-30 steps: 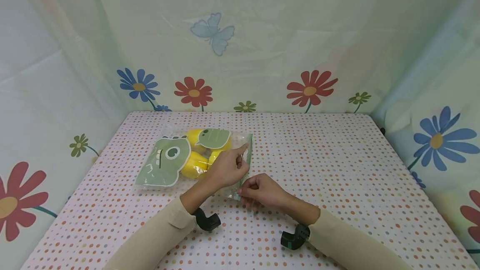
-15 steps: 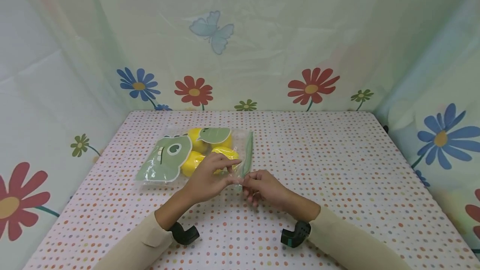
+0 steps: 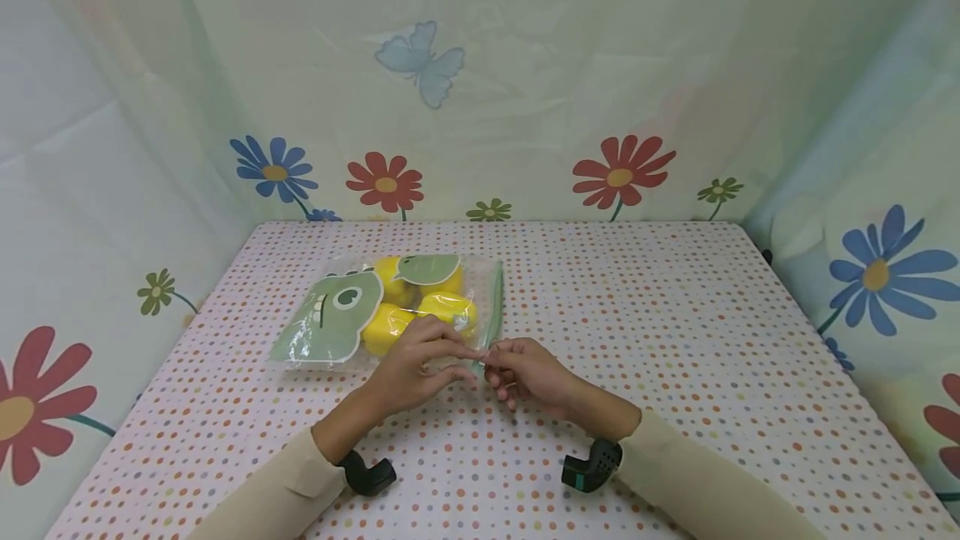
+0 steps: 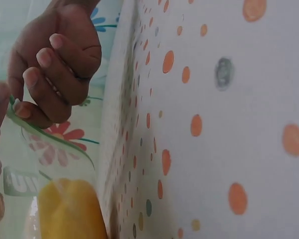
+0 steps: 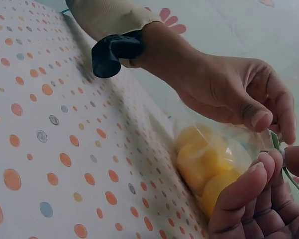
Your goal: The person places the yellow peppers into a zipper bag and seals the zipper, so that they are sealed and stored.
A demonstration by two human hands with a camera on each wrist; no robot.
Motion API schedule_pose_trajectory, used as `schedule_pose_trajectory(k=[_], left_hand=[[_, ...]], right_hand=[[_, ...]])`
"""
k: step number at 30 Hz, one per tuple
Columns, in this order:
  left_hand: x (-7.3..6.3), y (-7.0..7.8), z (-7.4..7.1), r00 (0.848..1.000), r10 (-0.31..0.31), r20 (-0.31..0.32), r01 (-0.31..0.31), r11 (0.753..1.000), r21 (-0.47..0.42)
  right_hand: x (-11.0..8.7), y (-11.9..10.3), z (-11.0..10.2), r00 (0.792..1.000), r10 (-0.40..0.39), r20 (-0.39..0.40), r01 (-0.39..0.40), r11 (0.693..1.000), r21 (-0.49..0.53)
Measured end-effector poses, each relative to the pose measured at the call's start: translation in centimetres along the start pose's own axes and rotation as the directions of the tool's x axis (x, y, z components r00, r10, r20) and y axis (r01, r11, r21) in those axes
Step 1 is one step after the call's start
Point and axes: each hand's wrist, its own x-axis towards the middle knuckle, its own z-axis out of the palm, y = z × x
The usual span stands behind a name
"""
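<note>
A clear zip bag [image 3: 318,336] with a green cartoon dinosaur print lies on the table, its green zip edge [image 3: 496,302] toward the right. Inside are several yellow, lobed things [image 3: 386,330] that look like bell peppers. My right hand [image 3: 534,375] pinches the near end of the zip edge between thumb and index finger, its other fingers loosely curled. My left hand [image 3: 411,369] is beside that same corner. Its index fingertip reaches to the right fingertips, while the thumb stands apart from the index, as the right wrist view [image 5: 261,119] also shows.
The table [image 3: 637,315] has a dotted cover. Flower-printed curtains [image 3: 525,65] hang behind it and at both sides. A black wrist device [image 3: 367,473] sits under the left sleeve, another device [image 3: 592,467] under the right.
My left hand has drawn back from the far part of the zip edge to its near corner. The right hand keeps its pinch there, and that corner has risen slightly.
</note>
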Motion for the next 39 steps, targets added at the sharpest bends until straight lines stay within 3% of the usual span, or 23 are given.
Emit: schedule_pose_trajectory(k=[12, 23, 29, 31, 33, 35, 36, 37, 39], left_hand=[[0.21, 0.36, 0.19, 1.000, 0.014, -0.015, -0.013, 0.998, 0.056], [0.32, 0.11, 0.71, 0.990, 0.127, -0.069, -0.119, 0.987, 0.104], [0.39, 0.17, 0.95, 0.986, 0.158, -0.059, -0.146, 0.976, 0.160], [0.40, 0.24, 0.97, 0.986, 0.161, -0.053, -0.149, 0.973, 0.177], [0.41, 0.26, 0.97, 0.984, 0.171, -0.055, -0.158, 0.968, 0.193], [0.41, 0.24, 0.95, 0.982, 0.179, -0.066, -0.163, 0.965, 0.203], [0.42, 0.23, 0.93, 0.980, 0.185, -0.073, -0.166, 0.964, 0.206], [0.44, 0.20, 0.90, 0.979, 0.189, -0.081, -0.169, 0.964, 0.207], [0.46, 0.15, 0.83, 0.976, 0.193, -0.096, -0.171, 0.963, 0.206]], right_hand=[[0.04, -0.16, 0.14, 1.000, -0.004, -0.002, 0.004, 1.000, 0.002], [-0.09, -0.24, -0.04, 1.000, -0.001, 0.019, 0.000, 1.000, 0.025], [0.07, -0.20, -0.09, 1.000, 0.015, -0.006, -0.014, 0.999, 0.030], [0.05, -0.24, -0.05, 0.999, 0.017, -0.030, -0.017, 1.000, 0.008], [-0.08, -0.28, -0.01, 0.997, -0.020, -0.077, 0.014, 0.997, -0.077], [-0.31, -0.21, 0.00, 0.982, -0.129, -0.138, 0.093, 0.966, -0.241], [-0.44, -0.17, -0.02, 0.964, -0.215, -0.159, 0.150, 0.927, -0.344], [-0.57, -0.10, -0.08, 0.935, -0.315, -0.165, 0.214, 0.868, -0.448], [-0.73, 0.15, -0.30, 0.839, -0.531, -0.117, 0.350, 0.693, -0.630]])
